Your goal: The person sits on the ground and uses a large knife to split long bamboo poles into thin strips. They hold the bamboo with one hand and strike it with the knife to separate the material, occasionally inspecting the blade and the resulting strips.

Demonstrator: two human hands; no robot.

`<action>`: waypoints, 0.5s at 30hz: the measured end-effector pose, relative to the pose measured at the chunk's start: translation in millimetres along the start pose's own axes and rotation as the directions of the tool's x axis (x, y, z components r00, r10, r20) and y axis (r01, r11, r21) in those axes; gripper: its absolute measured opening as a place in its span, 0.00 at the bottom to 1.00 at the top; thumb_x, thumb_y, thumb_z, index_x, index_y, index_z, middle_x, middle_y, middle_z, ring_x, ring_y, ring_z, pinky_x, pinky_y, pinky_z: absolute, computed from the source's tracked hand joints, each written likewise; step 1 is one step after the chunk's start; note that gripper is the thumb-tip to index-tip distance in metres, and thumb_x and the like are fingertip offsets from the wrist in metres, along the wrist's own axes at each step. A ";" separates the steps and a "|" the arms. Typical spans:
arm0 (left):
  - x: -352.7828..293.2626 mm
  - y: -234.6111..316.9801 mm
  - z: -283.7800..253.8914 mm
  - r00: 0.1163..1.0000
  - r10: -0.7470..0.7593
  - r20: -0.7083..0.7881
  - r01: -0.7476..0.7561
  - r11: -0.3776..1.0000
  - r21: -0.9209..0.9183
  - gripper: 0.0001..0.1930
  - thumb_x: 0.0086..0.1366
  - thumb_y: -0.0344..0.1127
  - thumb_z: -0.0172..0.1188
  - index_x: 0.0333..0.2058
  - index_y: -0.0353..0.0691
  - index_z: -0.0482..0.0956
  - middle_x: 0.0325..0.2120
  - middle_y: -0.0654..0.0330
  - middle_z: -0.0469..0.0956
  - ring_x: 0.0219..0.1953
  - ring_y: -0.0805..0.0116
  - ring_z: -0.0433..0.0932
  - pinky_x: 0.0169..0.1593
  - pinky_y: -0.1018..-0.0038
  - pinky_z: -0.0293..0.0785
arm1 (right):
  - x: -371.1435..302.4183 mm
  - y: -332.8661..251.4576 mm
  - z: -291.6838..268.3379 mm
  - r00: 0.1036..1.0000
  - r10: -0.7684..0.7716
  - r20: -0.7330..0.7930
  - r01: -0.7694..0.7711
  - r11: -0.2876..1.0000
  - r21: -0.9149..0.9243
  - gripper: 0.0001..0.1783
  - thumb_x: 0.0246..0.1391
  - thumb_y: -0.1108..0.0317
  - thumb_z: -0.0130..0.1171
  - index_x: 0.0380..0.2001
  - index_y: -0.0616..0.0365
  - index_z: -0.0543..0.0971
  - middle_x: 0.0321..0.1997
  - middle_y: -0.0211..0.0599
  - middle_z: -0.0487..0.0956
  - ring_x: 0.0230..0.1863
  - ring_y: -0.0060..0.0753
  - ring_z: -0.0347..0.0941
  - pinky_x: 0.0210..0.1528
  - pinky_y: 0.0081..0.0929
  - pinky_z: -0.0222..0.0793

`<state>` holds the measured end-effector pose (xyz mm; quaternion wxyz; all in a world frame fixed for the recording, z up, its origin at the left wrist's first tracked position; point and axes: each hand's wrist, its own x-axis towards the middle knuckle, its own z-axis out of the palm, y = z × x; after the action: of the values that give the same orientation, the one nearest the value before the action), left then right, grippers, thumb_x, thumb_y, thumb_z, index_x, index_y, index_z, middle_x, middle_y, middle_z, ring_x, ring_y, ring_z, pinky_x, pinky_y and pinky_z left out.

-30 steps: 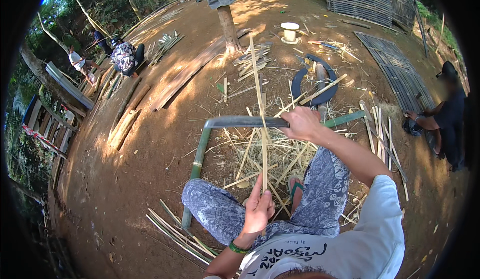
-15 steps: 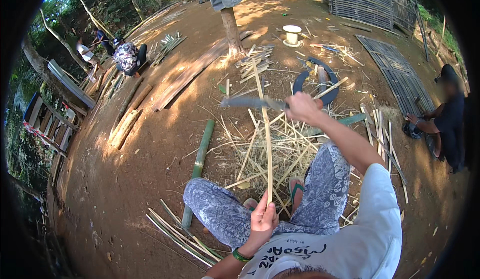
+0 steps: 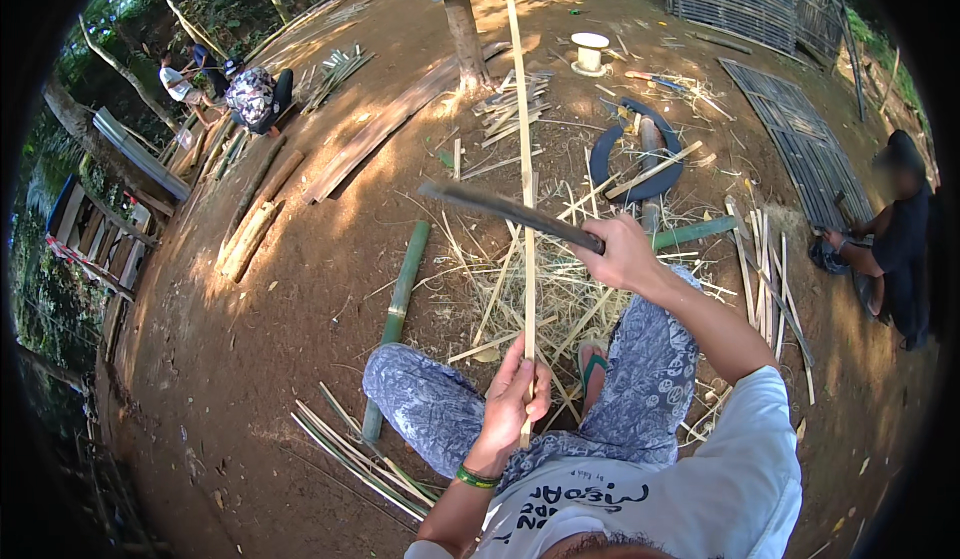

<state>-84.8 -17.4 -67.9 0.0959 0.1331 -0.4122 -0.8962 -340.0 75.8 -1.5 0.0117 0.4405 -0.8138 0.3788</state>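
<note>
My left hand [image 3: 518, 391] grips a long pale bamboo strip [image 3: 527, 219] near its lower end, and the strip points up and away from me. My right hand [image 3: 622, 251] is closed on the handle end of a machete [image 3: 510, 214], whose dark blade reaches left across the strip. Whether the blade touches the strip I cannot tell. Under both lies a heap of bamboo shavings [image 3: 560, 279] in front of my legs. A green bamboo pole [image 3: 403, 299] lies to the left of my knee, with another green bamboo piece [image 3: 695, 232] beyond my right hand.
Split strips [image 3: 365, 459] lie at lower left, more strips [image 3: 770, 279] at right. A dark ring-shaped object [image 3: 600, 159], a cream spool [image 3: 590, 49] and a tree trunk [image 3: 465, 39] stand beyond. One person [image 3: 895, 239] crouches at right by a bamboo panel [image 3: 800, 139]; others [image 3: 255, 94] are far left.
The strip has slid toward me, so more of its lower end shows below my left hand, which has risen slightly. My right hand has moved a little right and down, and the machete is now slanted.
</note>
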 end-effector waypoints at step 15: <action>2.6 24.0 32.8 1.000 -0.002 0.007 0.002 0.996 -0.092 0.26 0.79 0.34 0.35 0.73 0.53 0.47 0.19 0.71 0.52 0.14 0.82 0.52 0.15 0.84 0.53 | -40.5 -10.1 0.3 0.970 -0.237 0.054 0.242 0.926 -0.290 0.12 0.37 0.62 0.63 0.22 0.60 0.78 0.18 0.46 0.78 0.21 0.54 0.77 0.27 0.48 0.73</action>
<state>-96.2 -10.2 -29.5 0.0995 0.1257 -0.3709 -0.9147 -307.9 101.0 -9.9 0.1162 0.5333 -0.8012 0.2452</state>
